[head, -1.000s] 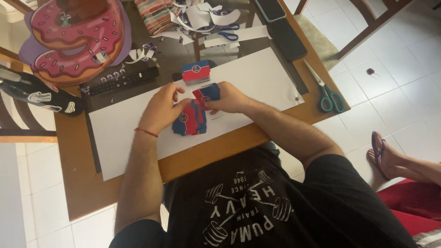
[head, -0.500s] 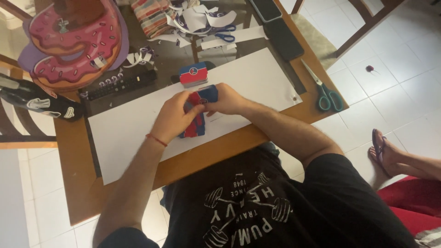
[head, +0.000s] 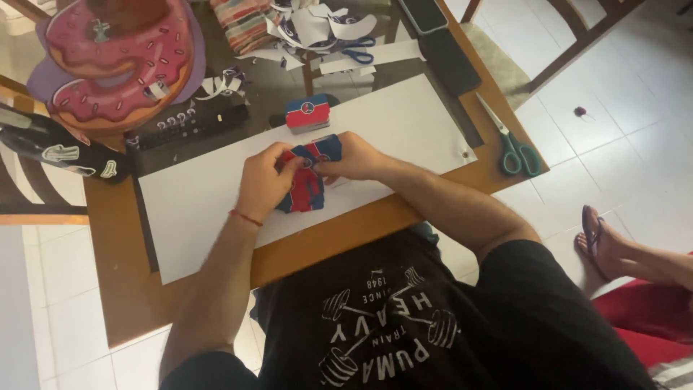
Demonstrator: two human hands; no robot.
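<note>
- Seen from above, a person seated at a wooden table point(head: 130, 289) works with both hands on a red-and-blue paper cutout point(head: 307, 189) that lies on a large white sheet point(head: 209, 209) near the table's front edge.
- Left hand point(head: 263, 180), a red thread bracelet at its wrist, closes its fingers on the cutout's upper left part.
- Right hand point(head: 354, 159) pinches the cutout's top edge, fingertips just beside those of the left hand.
- Just beyond the hands stands a small stack of red-and-blue cards point(head: 308, 114).
- Green-handled scissors point(head: 514, 148) lie at the table's right edge, well apart from the hands.
- A pink doughnut-shaped decoration point(head: 119, 65) sits at the far left, with paper scraps point(head: 317, 29) and blue-handled scissors point(head: 359, 52) at the far side.
</note>
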